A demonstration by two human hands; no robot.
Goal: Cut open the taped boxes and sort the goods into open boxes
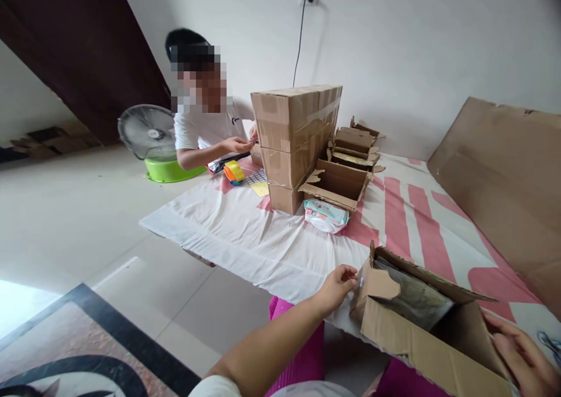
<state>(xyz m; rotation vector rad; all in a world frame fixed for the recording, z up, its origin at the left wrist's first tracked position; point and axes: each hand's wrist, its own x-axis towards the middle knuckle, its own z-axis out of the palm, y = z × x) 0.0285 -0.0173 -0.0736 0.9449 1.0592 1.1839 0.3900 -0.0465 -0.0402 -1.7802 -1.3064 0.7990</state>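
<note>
An open cardboard box sits before me at the table's near edge, its flaps raised. Inside it, at the left, lies a flat greyish-green packet; what it contains I cannot make out. My left hand is at the box's left end, fingers curled against the cardboard. At the opposite end is my right hand, its fingers pressed around the box's side and partly cut off by the frame. The box is held between both hands.
A wall of taped cardboard boxes stands mid-table, with open boxes and a wipes pack beside it. Behind sits another person near tape rolls. A large cardboard sheet leans at right; a fan stands left.
</note>
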